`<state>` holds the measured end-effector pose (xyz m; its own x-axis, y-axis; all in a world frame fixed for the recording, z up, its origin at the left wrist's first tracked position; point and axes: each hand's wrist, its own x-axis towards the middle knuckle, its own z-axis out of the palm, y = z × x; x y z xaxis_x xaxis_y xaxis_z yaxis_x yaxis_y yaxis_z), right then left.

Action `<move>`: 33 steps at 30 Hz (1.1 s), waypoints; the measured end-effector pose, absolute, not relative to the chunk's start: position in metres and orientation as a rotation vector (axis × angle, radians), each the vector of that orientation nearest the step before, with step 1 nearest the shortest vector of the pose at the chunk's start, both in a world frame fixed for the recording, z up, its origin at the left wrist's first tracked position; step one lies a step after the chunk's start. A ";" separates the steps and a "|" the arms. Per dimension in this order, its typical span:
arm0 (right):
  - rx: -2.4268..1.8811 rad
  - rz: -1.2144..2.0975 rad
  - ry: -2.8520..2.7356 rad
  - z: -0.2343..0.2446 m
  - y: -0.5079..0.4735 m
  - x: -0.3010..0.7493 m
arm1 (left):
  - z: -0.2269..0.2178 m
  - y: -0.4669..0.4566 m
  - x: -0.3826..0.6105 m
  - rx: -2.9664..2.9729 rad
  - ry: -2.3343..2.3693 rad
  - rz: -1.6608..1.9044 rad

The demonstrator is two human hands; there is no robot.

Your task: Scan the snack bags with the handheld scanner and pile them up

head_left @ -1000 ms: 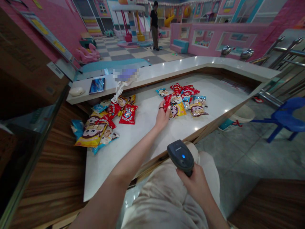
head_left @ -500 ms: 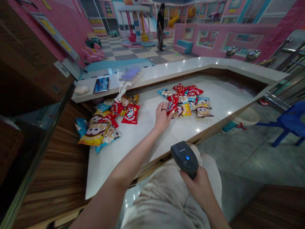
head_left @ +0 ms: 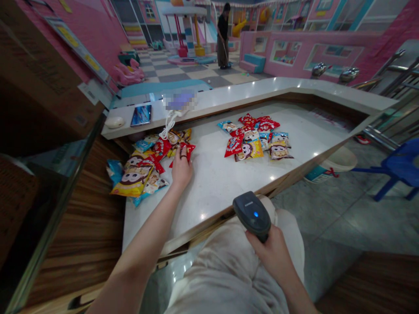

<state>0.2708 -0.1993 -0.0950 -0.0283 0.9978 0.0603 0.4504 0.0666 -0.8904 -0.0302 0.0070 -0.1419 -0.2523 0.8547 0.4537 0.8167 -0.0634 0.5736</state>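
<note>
L hand on crinkly red foil snack pkt, light & soft, prob. best pinched by sealed edge, at pile on white stone surface, grip can't tell; R hand clenched round black plastic barcode scanner.

Head-worn camera, facing forward and down, close above snack packets on a white counter
</note>
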 end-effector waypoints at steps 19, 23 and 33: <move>-1.480 0.903 -1.605 -0.096 -0.196 0.262 | -0.135 -0.051 0.034 0.379 0.772 1.299; -1.461 0.903 -1.594 -0.097 -0.193 0.257 | -0.137 -0.055 0.035 0.573 0.750 1.269; -1.459 0.887 -1.601 -0.092 -0.188 0.255 | -0.142 -0.056 0.032 0.603 0.793 1.188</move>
<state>0.2553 -0.1884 -0.0921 -0.0371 0.9952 0.0903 0.4509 0.0973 -0.8872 0.0320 -0.0560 -0.1422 0.1692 0.9609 -0.2192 -0.5711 0.2768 0.7728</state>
